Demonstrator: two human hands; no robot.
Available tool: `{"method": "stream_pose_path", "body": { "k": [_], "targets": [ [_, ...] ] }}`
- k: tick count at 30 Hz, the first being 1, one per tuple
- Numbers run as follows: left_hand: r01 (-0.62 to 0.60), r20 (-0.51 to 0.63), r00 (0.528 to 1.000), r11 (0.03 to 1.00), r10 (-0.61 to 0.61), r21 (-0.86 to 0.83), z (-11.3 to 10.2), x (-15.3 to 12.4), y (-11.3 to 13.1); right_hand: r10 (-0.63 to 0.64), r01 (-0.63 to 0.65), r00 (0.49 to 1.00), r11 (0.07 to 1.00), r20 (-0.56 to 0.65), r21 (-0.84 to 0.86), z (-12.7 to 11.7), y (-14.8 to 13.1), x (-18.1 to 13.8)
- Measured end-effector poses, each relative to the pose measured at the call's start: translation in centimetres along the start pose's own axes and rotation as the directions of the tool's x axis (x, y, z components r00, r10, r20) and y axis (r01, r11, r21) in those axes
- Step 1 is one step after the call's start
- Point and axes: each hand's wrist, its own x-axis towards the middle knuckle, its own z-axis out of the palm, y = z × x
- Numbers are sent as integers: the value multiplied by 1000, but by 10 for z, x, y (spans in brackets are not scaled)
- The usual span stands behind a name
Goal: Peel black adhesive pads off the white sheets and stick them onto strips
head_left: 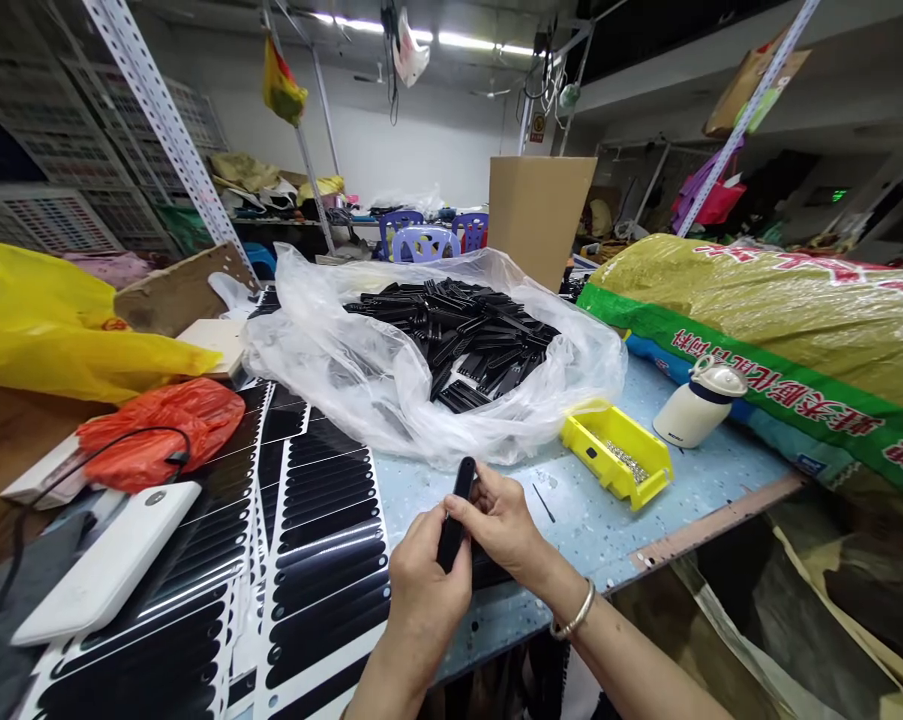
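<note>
Both hands hold one long black strip-shaped piece (457, 515) with a rounded end and a small hole near its tip. My left hand (428, 575) is closed round its lower part. With thumb and fingers, my right hand (496, 512) grips its upper side. Just beyond the hands, a clear plastic bag (331, 370) lies spread open, holding a heap of similar black pieces (466, 325). Sheets of black rounded strips on white backing (327, 560) lie to the left of my hands. A yellow bin (616, 455) of small metal parts stands to the right.
A white flask (695, 405) stands near large printed sacks (766, 320) on the right. On the left are a white power bank (110, 565), a red plastic bag (162, 430) and a yellow bag (61, 330). A tall cardboard piece (537, 215) rises behind the heap. A thin dark stick (543, 502) lies on the blue table (571, 545).
</note>
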Motion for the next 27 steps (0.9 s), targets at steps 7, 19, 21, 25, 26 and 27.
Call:
{"method": "stream_pose_path", "body": {
  "k": [7, 19, 21, 25, 26, 27],
  "targets": [
    [25, -39, 999, 999, -26, -31, -4, -10, 4, -34, 31, 999, 990, -23, -137, 1, 3, -12],
    [243, 80, 970, 947, -231, -208, -11, -12, 11, 331, -331, 941, 867, 66, 373, -11, 5, -2],
    [399, 195, 915, 862, -353, -311, -11, -13, 13, 345, -347, 937, 895, 59, 281, -14, 5, 2],
    [700, 437, 712, 518, -549, -491, -15, -8, 15, 293, -290, 956, 949, -4, 125, -14, 4, 4],
    [746, 500, 663, 437, -557, -502, -17, -5, 15, 273, -271, 962, 957, -8, 101, -13, 4, 3],
    [779, 555, 624, 383, -550, -497, -19, -2, 15, 257, -255, 967, 963, -5, 80, -11, 4, 2]
  ]
}}
